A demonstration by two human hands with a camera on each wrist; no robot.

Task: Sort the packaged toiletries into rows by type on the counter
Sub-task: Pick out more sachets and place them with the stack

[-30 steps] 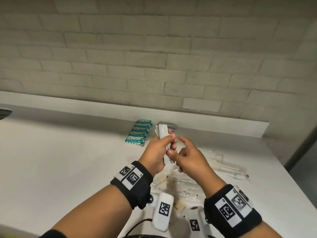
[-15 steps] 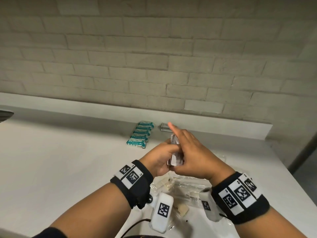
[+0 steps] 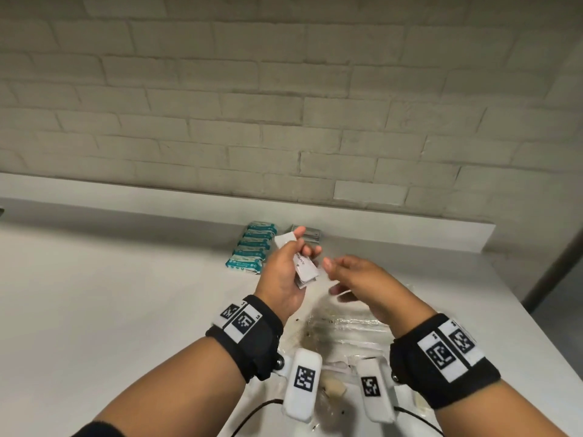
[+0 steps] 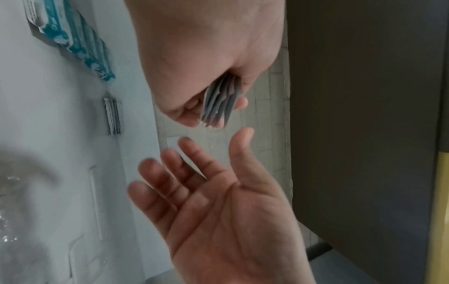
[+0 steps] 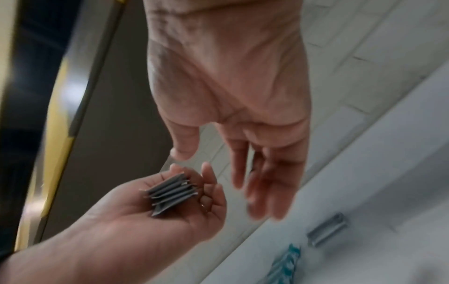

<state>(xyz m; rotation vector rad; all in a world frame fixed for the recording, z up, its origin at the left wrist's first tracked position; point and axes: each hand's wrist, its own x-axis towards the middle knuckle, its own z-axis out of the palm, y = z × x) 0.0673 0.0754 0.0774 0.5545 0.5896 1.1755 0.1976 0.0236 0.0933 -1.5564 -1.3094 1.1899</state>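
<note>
White sachets stay bunched in the left hand above the table, near the teal packets, as the right hand lets go and opens, stack squared for laying out.

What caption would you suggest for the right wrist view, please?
Left hand grips a stack of grey sachets while the open right hand hovers above it.

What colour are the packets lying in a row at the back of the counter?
The packets are teal and white; the head view shows this best.
</note>
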